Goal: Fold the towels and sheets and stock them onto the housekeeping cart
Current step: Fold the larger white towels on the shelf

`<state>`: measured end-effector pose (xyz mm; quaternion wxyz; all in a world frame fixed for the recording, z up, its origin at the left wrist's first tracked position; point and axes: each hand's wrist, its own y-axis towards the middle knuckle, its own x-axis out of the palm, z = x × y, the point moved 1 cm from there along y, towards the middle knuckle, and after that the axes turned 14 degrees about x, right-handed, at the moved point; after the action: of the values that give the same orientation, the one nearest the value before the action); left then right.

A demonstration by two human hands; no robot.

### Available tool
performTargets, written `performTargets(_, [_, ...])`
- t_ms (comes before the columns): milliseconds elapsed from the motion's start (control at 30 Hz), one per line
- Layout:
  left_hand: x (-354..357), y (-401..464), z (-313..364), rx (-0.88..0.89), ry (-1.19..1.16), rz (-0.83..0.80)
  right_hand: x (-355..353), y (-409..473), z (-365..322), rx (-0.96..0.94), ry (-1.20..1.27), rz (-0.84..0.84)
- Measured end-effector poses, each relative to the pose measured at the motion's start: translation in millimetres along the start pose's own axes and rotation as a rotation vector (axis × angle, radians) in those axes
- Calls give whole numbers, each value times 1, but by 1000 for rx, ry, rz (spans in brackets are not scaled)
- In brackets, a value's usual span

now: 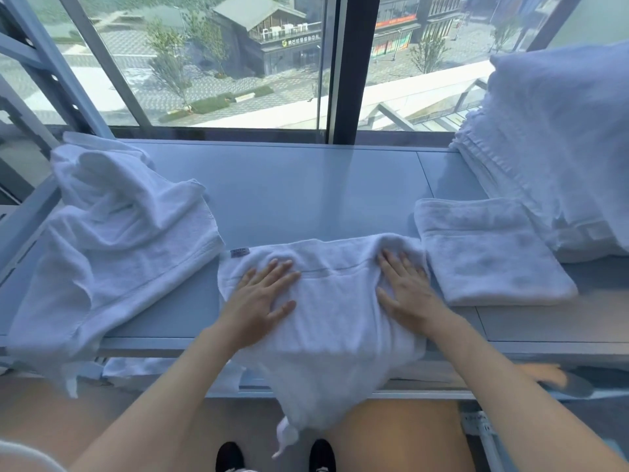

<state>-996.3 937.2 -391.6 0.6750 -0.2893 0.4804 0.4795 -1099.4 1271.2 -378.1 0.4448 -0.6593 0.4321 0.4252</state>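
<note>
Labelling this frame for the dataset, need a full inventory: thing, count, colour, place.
towel being folded: 1, white, centre, hanging over the front edge
grey label: 1, on its far left corner
folded towel: 1, white, flat, to the right
crumpled towels: count unclear, white, left
linen stack: count unclear, white, far right
shelf top: 1, pale grey, under the window
shoes: 2, black, on the floor
left hand: flat on the centre towel
right hand: flat on the centre towel

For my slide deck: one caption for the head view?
Both hands press flat on a white towel draped over the shelf edge.
</note>
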Motion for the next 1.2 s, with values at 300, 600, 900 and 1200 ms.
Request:
performTargets(300, [-20, 61, -47, -68, 104, 46, -4, 74, -62, -36, 2, 72])
performTargets(600, [-54, -2, -115, -146, 92, 77, 26, 86, -125, -50, 3, 56])
performTargets(900, [-88, -101, -184, -273, 37, 118, 53, 88, -234, -205, -25, 16])
performTargets(1200, [-73, -73, -134, -243, 178, 24, 36, 78, -204, -208, 3, 10])
